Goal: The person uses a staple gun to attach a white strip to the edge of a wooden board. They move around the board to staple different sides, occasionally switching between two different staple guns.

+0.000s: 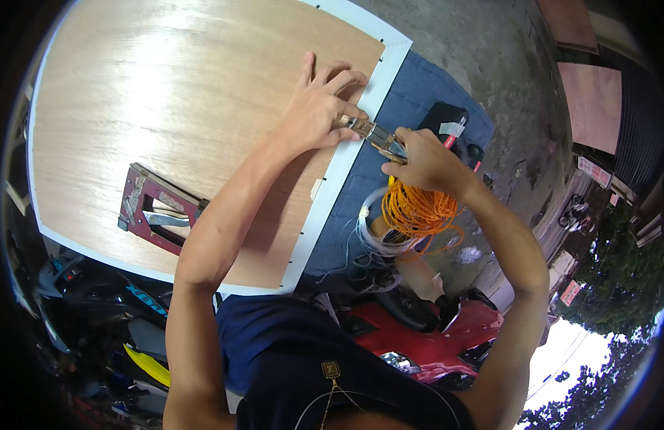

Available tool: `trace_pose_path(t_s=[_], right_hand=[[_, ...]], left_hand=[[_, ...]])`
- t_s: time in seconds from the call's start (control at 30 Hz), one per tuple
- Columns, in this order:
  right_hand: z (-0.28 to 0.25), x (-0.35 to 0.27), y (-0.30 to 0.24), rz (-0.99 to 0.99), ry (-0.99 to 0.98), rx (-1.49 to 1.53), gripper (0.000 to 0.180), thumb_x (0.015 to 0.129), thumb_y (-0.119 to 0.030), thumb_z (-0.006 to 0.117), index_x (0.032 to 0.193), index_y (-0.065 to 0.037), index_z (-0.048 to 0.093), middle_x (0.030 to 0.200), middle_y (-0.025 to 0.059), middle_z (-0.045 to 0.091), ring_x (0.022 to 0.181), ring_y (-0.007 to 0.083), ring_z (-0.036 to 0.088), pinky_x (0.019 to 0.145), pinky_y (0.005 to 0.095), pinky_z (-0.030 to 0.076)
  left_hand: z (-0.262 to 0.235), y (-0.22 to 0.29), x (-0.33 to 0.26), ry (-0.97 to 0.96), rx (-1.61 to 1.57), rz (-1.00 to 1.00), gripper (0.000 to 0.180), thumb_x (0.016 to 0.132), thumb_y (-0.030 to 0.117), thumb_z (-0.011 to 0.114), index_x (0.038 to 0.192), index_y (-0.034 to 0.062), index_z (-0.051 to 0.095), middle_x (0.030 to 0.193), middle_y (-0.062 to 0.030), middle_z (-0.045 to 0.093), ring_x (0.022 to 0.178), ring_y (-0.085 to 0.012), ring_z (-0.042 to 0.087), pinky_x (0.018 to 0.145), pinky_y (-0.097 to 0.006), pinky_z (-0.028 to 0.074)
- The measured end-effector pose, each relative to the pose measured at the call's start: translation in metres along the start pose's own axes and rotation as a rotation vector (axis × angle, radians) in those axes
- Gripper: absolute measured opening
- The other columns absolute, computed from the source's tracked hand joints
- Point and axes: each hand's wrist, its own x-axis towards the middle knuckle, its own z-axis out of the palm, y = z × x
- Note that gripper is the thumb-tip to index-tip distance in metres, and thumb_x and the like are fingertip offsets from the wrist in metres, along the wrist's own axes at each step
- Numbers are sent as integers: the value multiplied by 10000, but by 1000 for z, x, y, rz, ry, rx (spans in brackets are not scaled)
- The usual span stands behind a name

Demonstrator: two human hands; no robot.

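A large plywood panel (174, 93) with a white border strip (346, 154) along its edge is seen from above, and both hands are placed at its right-hand edge. The left hand (321, 107) is laid flat on the panel, its fingers spread apart and pressed against the wood and the white strip, with the fingertips just beside the nose of a metal staple gun (375, 136). The staple gun is gripped by the right hand (426, 161), whose fingers are closed tightly around its rear part; the front of the tool is set on the white strip, touching it, while the handle is tilted off the edge of the panel. Just below the right hand, a coil of orange cord (416, 211) is seen together with some white cord (378, 240), hanging near the panel's edge. A dark red tool (154, 208) with a metal frame is laid on the plywood, well apart from the hands, towards the lower left of the panel. Beneath the panel's right edge a blue surface (418, 93) is visible, and a red vehicle part (446, 337) is seen lower down.
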Motion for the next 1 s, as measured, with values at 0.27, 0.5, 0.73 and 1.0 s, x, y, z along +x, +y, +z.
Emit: trace_pose_path(t_s=[0.27,0.5,0.73,1.0], right_hand=[[0,16,-2,176,-153,-29,370,674,-208,749,817,39,514,723,252,601,753,444,600,677,469,477],[12,16,4,137,-67,-81,367,660,-172,772,762,-18,455,650,194,563,679,423,572,597,461,439],[28,21,18,168,24,-58,326,682,-198,753,714,-25,478,601,194,548,628,419,559,566,468,434],[-3,0,-16,118,-89,-109,297,801,-259,657,901,-11,528,864,215,584,850,413,567,734,472,447]], left_hand=[[11,-9,-5,28,-11,-15,331,526,288,798,851,266,741,1237,29,523,1282,-262,354,1116,-598,78],[11,-9,-5,45,22,-1,240,552,303,801,776,246,737,1160,35,533,1250,-242,375,1106,-598,122],[11,-9,-6,45,29,0,229,555,304,799,765,239,734,1146,33,541,1247,-240,376,1106,-597,125],[4,3,-21,80,-78,-35,327,520,330,797,823,222,741,1227,20,527,1289,-295,344,1070,-664,74]])
